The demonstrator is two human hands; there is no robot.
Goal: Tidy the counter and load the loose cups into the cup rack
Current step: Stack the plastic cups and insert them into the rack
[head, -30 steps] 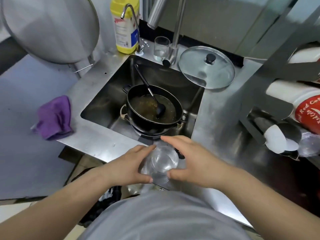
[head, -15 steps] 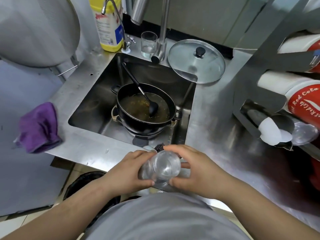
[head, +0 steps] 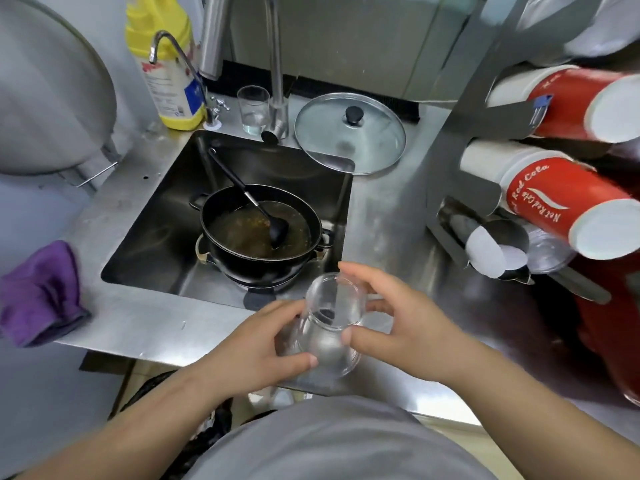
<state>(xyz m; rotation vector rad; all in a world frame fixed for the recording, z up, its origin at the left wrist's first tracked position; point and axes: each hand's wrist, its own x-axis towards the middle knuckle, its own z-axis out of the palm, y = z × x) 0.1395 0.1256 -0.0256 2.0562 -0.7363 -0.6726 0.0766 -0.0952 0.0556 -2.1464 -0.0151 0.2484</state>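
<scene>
Both hands — left hand and right hand — grip one clear cup above the steel counter. Two red cup stacks lie in the rack; one pot sits in the sink.

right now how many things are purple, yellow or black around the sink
purple: 1, the cloth
yellow: 1, the detergent bottle
black: 3, the pot, the ladle, the lid knob
total: 5
</scene>
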